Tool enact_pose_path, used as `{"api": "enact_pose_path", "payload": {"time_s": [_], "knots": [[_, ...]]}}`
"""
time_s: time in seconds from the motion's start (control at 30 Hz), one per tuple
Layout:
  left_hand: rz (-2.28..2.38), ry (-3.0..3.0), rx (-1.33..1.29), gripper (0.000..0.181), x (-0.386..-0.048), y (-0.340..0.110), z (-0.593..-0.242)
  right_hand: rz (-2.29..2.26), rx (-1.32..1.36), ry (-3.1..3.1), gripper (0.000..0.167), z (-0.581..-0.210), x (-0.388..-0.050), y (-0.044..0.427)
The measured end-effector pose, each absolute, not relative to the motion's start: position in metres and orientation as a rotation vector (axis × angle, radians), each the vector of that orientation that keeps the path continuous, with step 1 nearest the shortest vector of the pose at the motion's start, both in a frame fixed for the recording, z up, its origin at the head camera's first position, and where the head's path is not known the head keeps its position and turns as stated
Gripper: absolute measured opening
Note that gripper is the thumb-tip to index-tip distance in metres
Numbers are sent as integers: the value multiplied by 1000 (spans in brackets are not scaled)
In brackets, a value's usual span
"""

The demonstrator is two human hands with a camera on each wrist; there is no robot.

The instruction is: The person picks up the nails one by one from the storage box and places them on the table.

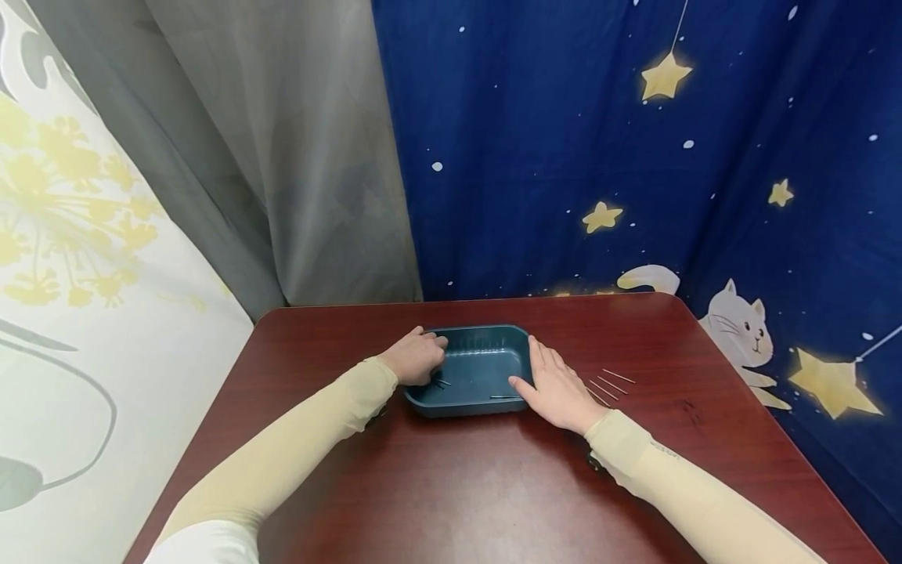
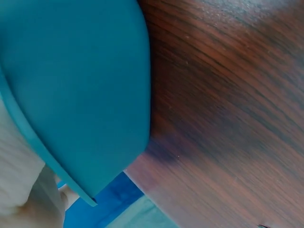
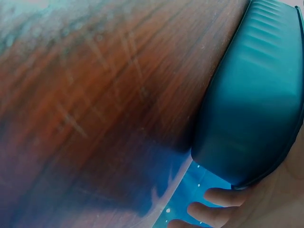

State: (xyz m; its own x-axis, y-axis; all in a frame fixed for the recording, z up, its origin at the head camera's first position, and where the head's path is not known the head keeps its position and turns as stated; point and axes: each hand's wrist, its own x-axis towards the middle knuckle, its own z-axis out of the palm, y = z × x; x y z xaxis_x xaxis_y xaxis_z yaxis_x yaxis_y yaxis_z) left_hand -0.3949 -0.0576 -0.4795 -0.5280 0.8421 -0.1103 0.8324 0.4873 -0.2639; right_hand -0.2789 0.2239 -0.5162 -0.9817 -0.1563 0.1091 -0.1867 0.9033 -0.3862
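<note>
A dark teal rectangular plastic basin (image 1: 479, 366) sits on the wooden table. My left hand (image 1: 417, 357) reaches over its left rim, with bent fingers inside; the fingertips are hidden, so whether they pinch anything is unclear. A few thin dark sticks (image 1: 441, 383) show just beside that hand on the basin floor. Another thin stick (image 1: 504, 397) lies near the front right corner inside. My right hand (image 1: 557, 388) rests against the right rim, its fingers straight along the edge and its thumb spread over the basin. In the right wrist view, the fingertips (image 3: 223, 197) extend past the basin's corner.
Several thin, light-looking sticks (image 1: 611, 386) lie spread on the table to the right of the right hand. The reddish-brown table (image 1: 458, 486) extends toward me. Behind its far edge hang a grey curtain (image 1: 331, 157) and a blue star-patterned curtain (image 1: 521, 157).
</note>
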Motion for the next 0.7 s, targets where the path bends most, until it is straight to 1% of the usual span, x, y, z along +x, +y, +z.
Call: {"api": "enact_pose_path", "payload": {"time_s": [0.1, 0.17, 0.33, 0.53, 0.7], "knots": [[385, -2672, -1509, 20, -394, -60, -478, 619, 269, -2992, 92, -515, -279, 223], [333, -2667, -1509, 18, -393, -61, -476, 618, 267, -2991, 92, -515, -279, 223], [208, -2674, -1492, 2, -389, -67, -470, 618, 270, -2990, 92, -517, -278, 223], [144, -2619, -1468, 1, -382, -72, -458, 622, 271, -2987, 94, -519, -278, 225], [69, -2606, -1431, 11, -374, -79, -447, 616, 273, -2976, 93, -520, -280, 225]]}}
